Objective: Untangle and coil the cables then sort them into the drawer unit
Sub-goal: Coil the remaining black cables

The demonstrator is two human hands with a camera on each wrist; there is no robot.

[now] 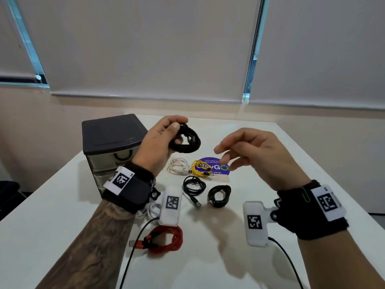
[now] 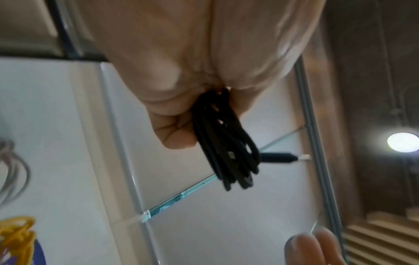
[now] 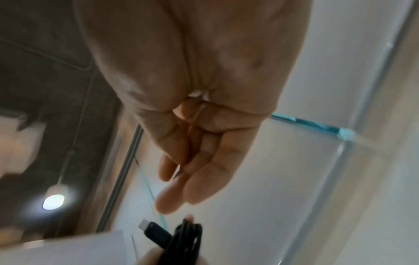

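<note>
The left hand (image 1: 160, 142) holds a coiled black cable (image 1: 186, 138) up above the table (image 1: 270, 163), its fingers and thumb curled round the bundle; in the left wrist view one plug end (image 2: 283, 157) sticks out sideways from the loops. The right hand (image 1: 256, 155) hovers just beside it with relaxed, half-bent fingers holding nothing. So the coiling of this cable looks finished and the sorting step is in hand. The drawer unit (image 1: 112, 142) stands at the table's far left corner, right beside the left hand, and its drawers appear closed. The next move likely calls for the free right hand to pull a drawer open by its handle while the left keeps the coil from springing loose. Other coiled cables, white (image 1: 178, 166), yellow (image 1: 201, 168), two black (image 1: 193, 184) (image 1: 219, 196) and red (image 1: 166, 239), lie mid-table towards the near edge.
</note>
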